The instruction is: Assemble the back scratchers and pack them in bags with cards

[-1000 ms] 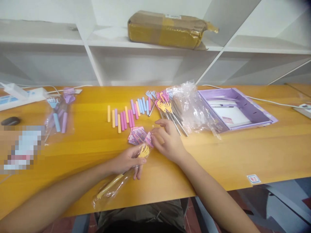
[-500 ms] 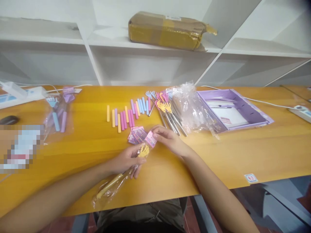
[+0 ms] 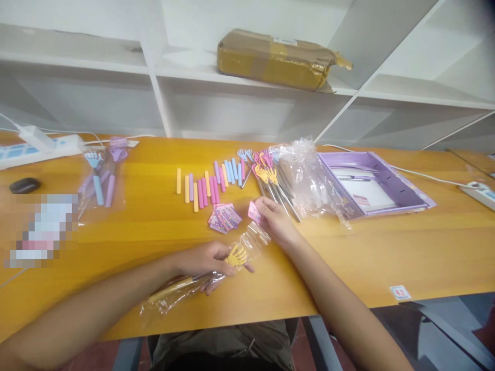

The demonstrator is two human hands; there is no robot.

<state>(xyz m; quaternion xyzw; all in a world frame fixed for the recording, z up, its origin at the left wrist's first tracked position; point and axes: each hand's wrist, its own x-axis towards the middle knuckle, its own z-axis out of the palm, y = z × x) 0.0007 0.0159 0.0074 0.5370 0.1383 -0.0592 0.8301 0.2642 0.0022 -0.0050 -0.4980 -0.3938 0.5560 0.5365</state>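
My left hand [image 3: 212, 260] is closed around a yellow hand-shaped back scratcher [image 3: 236, 255] inside a clear plastic bag [image 3: 253, 237]. The bag's upper end points toward my right hand, and the yellow handle lies toward the lower left. My right hand [image 3: 275, 219] pinches a small pink printed card [image 3: 254, 212] above the bag's end. Just left of that card, a fanned pile of similar cards [image 3: 224, 217] rests on the table. Beyond my right hand lie several unbagged back scratchers [image 3: 267, 175] with blue, pink and yellow heads and metal rods.
Behind the cards stands a row of coloured handle tubes [image 3: 203, 193]. Loose clear bags [image 3: 305, 175] lie beside a purple box [image 3: 363, 212] at the right. Bagged scratchers [image 3: 98, 190], a black mouse [image 3: 25, 185] and a power strip [image 3: 64, 147] are at the left. A taped parcel [image 3: 274, 62] sits on the shelf.
My right hand has picked a card off the pile and drawn it to the right. My left hand has shifted slightly right and down, and the bag's upper end now extends past the scratcher head.
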